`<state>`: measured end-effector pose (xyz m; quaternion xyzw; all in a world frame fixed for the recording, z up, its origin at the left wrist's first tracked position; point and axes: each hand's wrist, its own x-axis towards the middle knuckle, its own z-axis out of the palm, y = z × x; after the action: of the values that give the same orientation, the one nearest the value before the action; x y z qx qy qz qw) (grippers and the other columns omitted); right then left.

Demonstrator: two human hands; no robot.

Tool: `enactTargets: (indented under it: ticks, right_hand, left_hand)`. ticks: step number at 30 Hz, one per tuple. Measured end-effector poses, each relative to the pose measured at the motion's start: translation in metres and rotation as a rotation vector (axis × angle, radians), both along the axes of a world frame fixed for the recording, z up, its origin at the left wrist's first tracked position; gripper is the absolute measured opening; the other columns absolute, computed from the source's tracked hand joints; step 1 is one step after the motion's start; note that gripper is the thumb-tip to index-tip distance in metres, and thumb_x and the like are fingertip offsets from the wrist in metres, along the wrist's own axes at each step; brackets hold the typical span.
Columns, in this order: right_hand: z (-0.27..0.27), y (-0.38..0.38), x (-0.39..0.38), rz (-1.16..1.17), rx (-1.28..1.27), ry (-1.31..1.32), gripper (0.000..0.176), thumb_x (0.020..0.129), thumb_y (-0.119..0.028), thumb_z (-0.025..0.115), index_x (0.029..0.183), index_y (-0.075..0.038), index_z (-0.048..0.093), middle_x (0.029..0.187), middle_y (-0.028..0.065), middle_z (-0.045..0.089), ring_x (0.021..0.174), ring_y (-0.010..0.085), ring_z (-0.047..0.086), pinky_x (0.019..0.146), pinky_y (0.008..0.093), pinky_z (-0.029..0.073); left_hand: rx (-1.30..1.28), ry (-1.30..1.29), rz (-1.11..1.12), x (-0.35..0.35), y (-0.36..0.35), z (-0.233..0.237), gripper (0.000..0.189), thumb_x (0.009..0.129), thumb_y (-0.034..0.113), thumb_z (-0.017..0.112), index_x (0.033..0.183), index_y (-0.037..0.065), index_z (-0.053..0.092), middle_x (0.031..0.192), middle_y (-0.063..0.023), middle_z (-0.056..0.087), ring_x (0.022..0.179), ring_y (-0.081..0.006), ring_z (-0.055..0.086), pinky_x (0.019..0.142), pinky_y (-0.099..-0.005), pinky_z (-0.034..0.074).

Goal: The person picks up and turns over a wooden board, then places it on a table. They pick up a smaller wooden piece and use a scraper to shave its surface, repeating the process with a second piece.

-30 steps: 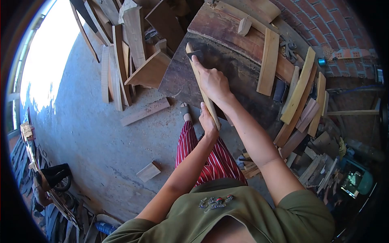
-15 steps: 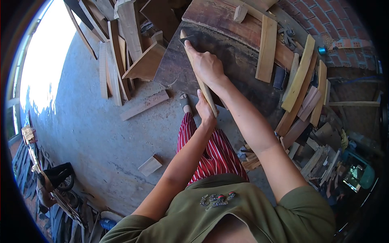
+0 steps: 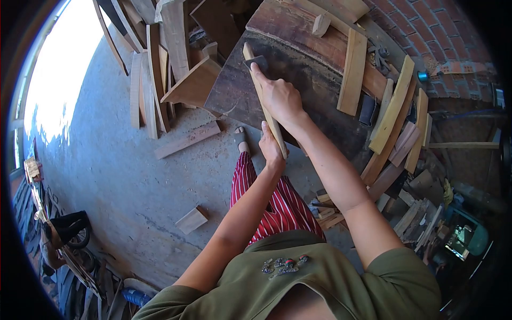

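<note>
A slim, slightly curved wooden strip point(image 3: 272, 121) points away from me, its far part over the dark-topped workbench point(image 3: 226, 88). Around its near end my left hand point(image 3: 271, 147) is closed, thumb along the side and most fingers hidden beneath. My right hand point(image 3: 282, 101) lies over the strip's middle, index finger stretched toward the far end. Under that fingertip is a small dark piece of sandpaper point(image 3: 258, 62), pressed against the strip. The other right fingers are curled and mostly out of sight.
Pale curved boards point(image 3: 352, 72) lie on the bench's right side, with more boards point(image 3: 393, 106) beyond. A small wood block point(image 3: 321, 25) sits near the far edge. Boards point(image 3: 154, 80) lean at the left. Loose planks point(image 3: 188, 140) and an offcut point(image 3: 192, 219) lie on the floor.
My right hand and the sandpaper have slid slightly toward me along the strip, and more of the sandpaper shows. My left hand keeps its grip. The whole view has shifted a little.
</note>
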<state>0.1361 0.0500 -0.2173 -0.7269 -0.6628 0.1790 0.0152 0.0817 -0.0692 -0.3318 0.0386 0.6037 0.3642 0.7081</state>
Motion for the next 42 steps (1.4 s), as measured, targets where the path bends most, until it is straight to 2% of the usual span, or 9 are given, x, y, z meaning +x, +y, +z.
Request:
enactTargets:
  ticks: [6,9,14,21,29,31,35,37,42]
  right_hand:
    - [-0.005,0.005,0.004,-0.039,0.1,0.057,0.063,0.09,-0.011,0.049,0.149,-0.029,0.033,0.08,0.0239,0.068,0.078,0.0406,0.069,0.07,0.0499,0.056]
    - [-0.001,-0.013,0.002,-0.029,-0.025,0.036,0.063,0.09,-0.01,0.049,0.148,-0.029,0.034,0.08,0.0231,0.068,0.077,0.0401,0.069,0.069,0.0487,0.057]
    - [-0.021,0.038,0.0,-0.033,0.171,0.08,0.062,0.09,-0.012,0.05,0.148,-0.028,0.035,0.078,0.0246,0.067,0.077,0.0408,0.069,0.068,0.0499,0.057]
    - [-0.013,0.009,0.002,-0.038,0.118,0.083,0.06,0.09,-0.013,0.05,0.147,-0.028,0.037,0.08,0.0253,0.067,0.077,0.0417,0.069,0.069,0.0521,0.056]
    - [0.0,-0.001,0.004,-0.045,-0.037,0.022,0.059,0.091,-0.012,0.046,0.147,-0.028,0.036,0.085,0.0231,0.068,0.082,0.0405,0.069,0.072,0.049,0.057]
    - [-0.013,0.021,0.001,-0.044,0.117,0.063,0.057,0.092,-0.012,0.045,0.146,-0.029,0.038,0.083,0.0231,0.068,0.079,0.0402,0.069,0.07,0.049,0.057]
    - [-0.014,0.026,0.002,-0.043,0.133,0.055,0.058,0.09,-0.011,0.046,0.146,-0.028,0.039,0.081,0.0238,0.068,0.075,0.0398,0.069,0.068,0.0489,0.057]
    - [0.001,0.012,0.001,-0.02,-0.013,-0.01,0.056,0.092,-0.011,0.044,0.146,-0.026,0.039,0.088,0.0181,0.07,0.084,0.0345,0.071,0.072,0.0451,0.059]
    - [-0.014,0.038,0.0,-0.044,0.096,0.069,0.057,0.093,-0.012,0.045,0.146,-0.03,0.038,0.083,0.0254,0.067,0.079,0.0401,0.069,0.07,0.0498,0.057]
  left_hand:
    - [-0.004,0.009,-0.014,0.0,0.001,0.006,0.062,0.096,0.061,0.042,0.079,0.003,0.055,0.055,-0.0047,0.045,0.037,-0.0183,0.047,0.032,-0.0324,0.039]
    - [0.016,0.008,-0.002,-0.001,0.0,0.002,0.063,0.096,0.061,0.042,0.079,0.002,0.056,0.055,-0.0051,0.046,0.038,-0.0181,0.047,0.032,-0.0324,0.039]
    - [-0.008,0.038,-0.012,-0.001,0.001,0.005,0.06,0.097,0.061,0.041,0.081,0.003,0.054,0.053,-0.0045,0.044,0.037,-0.0176,0.045,0.032,-0.0323,0.038]
    - [-0.014,0.014,-0.009,-0.002,0.0,0.005,0.06,0.097,0.06,0.042,0.082,0.003,0.053,0.054,-0.0047,0.044,0.036,-0.0185,0.045,0.032,-0.0325,0.038]
    - [0.006,0.014,-0.01,-0.002,0.002,0.009,0.06,0.096,0.06,0.042,0.088,0.003,0.056,0.057,-0.0042,0.046,0.038,-0.0184,0.046,0.033,-0.0321,0.038]
    - [-0.014,0.03,-0.027,-0.003,-0.003,0.002,0.061,0.096,0.062,0.042,0.087,0.003,0.056,0.057,-0.0043,0.046,0.038,-0.0185,0.047,0.033,-0.0322,0.038]
    - [0.017,0.026,-0.038,-0.002,0.003,0.004,0.062,0.095,0.063,0.042,0.085,0.003,0.054,0.055,-0.0046,0.044,0.037,-0.0193,0.046,0.033,-0.033,0.039]
    - [0.003,0.024,-0.024,-0.002,0.002,0.005,0.06,0.095,0.062,0.042,0.081,0.004,0.052,0.054,-0.0049,0.043,0.037,-0.0193,0.046,0.033,-0.0333,0.038]
    - [0.012,-0.016,-0.005,-0.003,-0.001,0.002,0.059,0.096,0.061,0.043,0.083,0.004,0.054,0.056,-0.0047,0.045,0.038,-0.0184,0.047,0.032,-0.0327,0.038]
